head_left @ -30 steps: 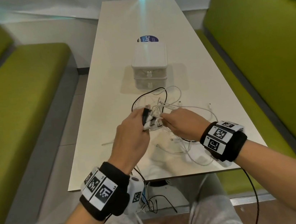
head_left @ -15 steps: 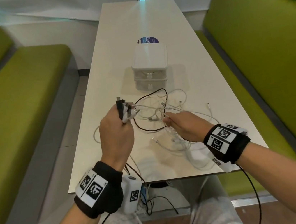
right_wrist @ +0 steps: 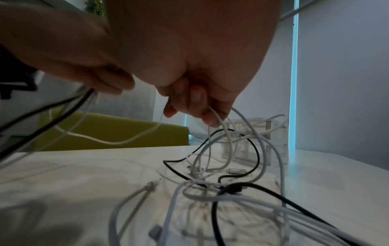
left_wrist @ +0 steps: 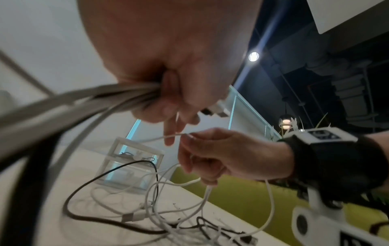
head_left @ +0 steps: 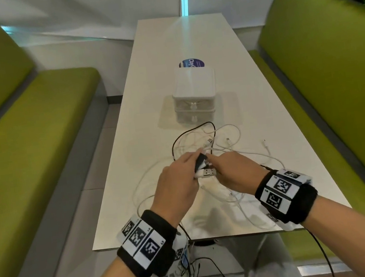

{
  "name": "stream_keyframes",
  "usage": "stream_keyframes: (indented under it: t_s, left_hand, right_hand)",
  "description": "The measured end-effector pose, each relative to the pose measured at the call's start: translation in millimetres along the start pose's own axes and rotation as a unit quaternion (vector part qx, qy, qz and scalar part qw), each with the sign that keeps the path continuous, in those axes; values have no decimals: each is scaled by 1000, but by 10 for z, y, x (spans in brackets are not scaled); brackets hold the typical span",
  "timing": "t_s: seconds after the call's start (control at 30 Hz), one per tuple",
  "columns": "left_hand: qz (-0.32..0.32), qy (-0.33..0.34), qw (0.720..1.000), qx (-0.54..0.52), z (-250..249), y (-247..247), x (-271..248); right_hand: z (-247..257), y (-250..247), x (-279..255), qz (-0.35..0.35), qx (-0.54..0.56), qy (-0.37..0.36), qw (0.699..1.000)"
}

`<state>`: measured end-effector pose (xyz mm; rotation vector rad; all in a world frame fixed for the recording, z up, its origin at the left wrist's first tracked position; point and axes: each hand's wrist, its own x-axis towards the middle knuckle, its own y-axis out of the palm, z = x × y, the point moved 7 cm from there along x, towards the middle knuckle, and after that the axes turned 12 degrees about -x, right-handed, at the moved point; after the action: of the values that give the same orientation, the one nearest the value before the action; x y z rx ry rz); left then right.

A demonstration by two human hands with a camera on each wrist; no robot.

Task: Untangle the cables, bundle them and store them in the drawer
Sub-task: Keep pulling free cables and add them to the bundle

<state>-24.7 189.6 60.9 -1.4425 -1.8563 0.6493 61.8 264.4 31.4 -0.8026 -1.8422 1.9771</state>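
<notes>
A tangle of white cables (head_left: 227, 137) and one black cable (head_left: 173, 146) lies on the white table (head_left: 142, 125). My left hand (head_left: 178, 185) grips a bunch of cable ends, with USB plugs (head_left: 207, 172) sticking out toward the right hand. In the left wrist view the left hand (left_wrist: 168, 83) is curled round several cables (left_wrist: 94, 99). My right hand (head_left: 235, 173) pinches a white cable (right_wrist: 219, 119) between thumb and fingers; the right hand (left_wrist: 221, 156) shows the same in the left wrist view. The small white two-drawer box (head_left: 194, 97) stands behind the tangle, both drawers closed.
Green benches (head_left: 26, 140) run along both sides of the table. A round blue sticker (head_left: 192, 63) lies beyond the drawer box. Loose cable ends (head_left: 264, 142) reach toward the table's right edge. Thin black wires (head_left: 198, 268) hang below the near edge.
My left hand, which had pulled left and up with the cable ends, has come back to the right hand. The two hands now meet over the tangle.
</notes>
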Motion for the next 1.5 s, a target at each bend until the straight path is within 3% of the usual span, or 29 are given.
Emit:
stream_keyframes:
  t_s: [0.07,0.17,0.27,0.37,0.47,0.63,0.87,1.0,1.07,1.13,1.23,1.4,1.5]
  left_hand:
    - [23,-35,998,46,64,41,26]
    - [10,-36,999,32,40,-11,26]
    - [-53,1,998,-16,-42,-149,-9]
    - [-141,-2,988,-60,35,-351,-35]
    - [-188,3,979,-77,86,-454,-50]
    - [-265,-10,942,-207,151,-578,-98]
    - [-228,3,965,-130,102,-610,-35]
    - [-97,39,993,-46,-62,-341,25]
    - [-16,1,1000,20,-29,-164,52]
    - [20,-39,996,75,56,-85,54]
    - [-11,-25,999,47,69,-138,48]
    - [-156,-9,986,-49,44,-487,13]
    - [-161,-40,984,-69,109,-533,-15]
  right_hand:
    - [37,-22,-11,-7,-9,-9,1000]
    - [53,-13,-30,-6,-1,-25,1000]
    - [42,-1,-35,-40,39,-57,997]
    - [-129,91,-12,-65,89,-37,993]
    - [-194,102,-2,-71,109,-31,991]
    - [-268,151,46,-51,128,-16,990]
    - [-266,150,50,-57,135,-9,989]
    - [-149,82,79,-61,119,-25,991]
    - [-93,32,63,-69,123,-41,989]
    - [-61,5,26,-76,132,-60,986]
    - [-86,6,3,-67,171,-59,981]
    - [-178,47,-14,-60,223,-31,972]
    - [-41,48,-67,-26,244,-51,968]
